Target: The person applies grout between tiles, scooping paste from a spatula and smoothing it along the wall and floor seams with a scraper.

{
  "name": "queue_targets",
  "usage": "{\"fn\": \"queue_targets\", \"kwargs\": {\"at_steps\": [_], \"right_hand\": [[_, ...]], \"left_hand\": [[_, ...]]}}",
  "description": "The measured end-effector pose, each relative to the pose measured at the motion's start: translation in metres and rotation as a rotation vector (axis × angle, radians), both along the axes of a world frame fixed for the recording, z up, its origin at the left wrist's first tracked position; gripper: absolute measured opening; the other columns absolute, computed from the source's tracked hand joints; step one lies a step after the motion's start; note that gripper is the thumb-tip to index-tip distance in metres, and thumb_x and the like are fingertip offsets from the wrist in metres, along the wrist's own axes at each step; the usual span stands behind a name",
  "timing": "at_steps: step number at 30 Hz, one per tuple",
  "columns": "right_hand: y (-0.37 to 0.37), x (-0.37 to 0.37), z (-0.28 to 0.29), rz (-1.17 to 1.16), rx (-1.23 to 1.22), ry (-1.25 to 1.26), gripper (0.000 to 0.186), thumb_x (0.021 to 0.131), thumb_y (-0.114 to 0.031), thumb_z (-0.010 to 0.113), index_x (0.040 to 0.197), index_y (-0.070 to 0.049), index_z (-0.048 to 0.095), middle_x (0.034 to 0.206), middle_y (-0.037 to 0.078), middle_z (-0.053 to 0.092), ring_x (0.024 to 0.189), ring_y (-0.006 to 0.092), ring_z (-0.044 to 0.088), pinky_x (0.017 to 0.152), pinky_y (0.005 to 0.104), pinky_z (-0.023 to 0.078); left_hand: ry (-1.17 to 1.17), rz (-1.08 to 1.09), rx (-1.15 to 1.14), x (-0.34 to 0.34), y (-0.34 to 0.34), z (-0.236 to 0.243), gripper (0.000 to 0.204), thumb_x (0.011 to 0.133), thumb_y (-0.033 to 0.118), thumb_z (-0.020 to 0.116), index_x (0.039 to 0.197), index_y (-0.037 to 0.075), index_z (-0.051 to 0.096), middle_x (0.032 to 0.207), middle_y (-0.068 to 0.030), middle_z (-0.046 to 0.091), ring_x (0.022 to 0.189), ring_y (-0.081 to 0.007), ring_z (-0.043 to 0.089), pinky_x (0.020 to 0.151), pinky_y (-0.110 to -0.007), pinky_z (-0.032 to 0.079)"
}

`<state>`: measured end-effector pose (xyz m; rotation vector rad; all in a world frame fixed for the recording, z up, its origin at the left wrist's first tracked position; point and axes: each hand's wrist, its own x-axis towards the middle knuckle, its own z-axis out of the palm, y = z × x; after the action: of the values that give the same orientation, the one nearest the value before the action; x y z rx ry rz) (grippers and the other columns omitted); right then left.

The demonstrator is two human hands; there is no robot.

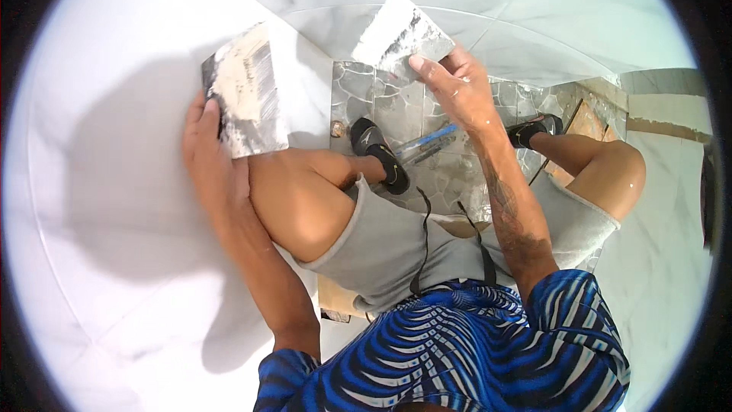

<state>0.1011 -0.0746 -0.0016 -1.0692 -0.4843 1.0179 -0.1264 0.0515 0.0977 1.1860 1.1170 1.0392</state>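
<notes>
both hands grip plaster-coated blades, left hand (207, 145) on a wide trowel (245, 99), right hand (457, 88) on a scraper (400, 34) (mid-spreading, i judge), next needing a flat, steady pass along the wall (114, 183).

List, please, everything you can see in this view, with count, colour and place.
flat blade: one, grey smeared white, in the left hand, against the wall
flat blade: one, grey smeared white, in the right hand, upper centre
long clear tool: one, clear with blue, on the floor between the feet
floor: grey stone-pattern
wall tiles: white marbled, left and top
sandals: two, black
left hand; right hand: one each
</notes>
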Motion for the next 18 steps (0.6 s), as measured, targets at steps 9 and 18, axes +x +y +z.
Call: {"fn": "queue_targets", "kwargs": {"at_steps": [9,18], "right_hand": [[-0.028,-0.019,0.071,0.084,-0.007,-0.587,0.032,0.089,-0.007,0.057,0.119,0.002,0.055,0.109,0.01,0.062,0.094,0.0111,0.057,0.083,0.0261,0.046],[-0.034,-0.034,0.086,0.038,0.548,-1.425,0.068,0.062,0.008,0.057,0.128,-0.008,0.051,0.133,0.013,0.05,0.122,0.0337,0.048,0.105,0.044,0.039]], "left_hand": [[-0.196,-0.179,-0.106,0.009,-0.029,-0.007,0.029,0.094,0.006,0.044,0.12,-0.007,0.047,0.102,-0.0119,0.061,0.091,-0.0153,0.06,0.079,-0.028,0.051],[-0.399,-0.248,-0.232,0.022,-0.064,0.003,0.03,0.096,0.005,0.039,0.123,-0.007,0.045,0.11,-0.0151,0.059,0.097,-0.0185,0.06,0.083,-0.033,0.052]]}}
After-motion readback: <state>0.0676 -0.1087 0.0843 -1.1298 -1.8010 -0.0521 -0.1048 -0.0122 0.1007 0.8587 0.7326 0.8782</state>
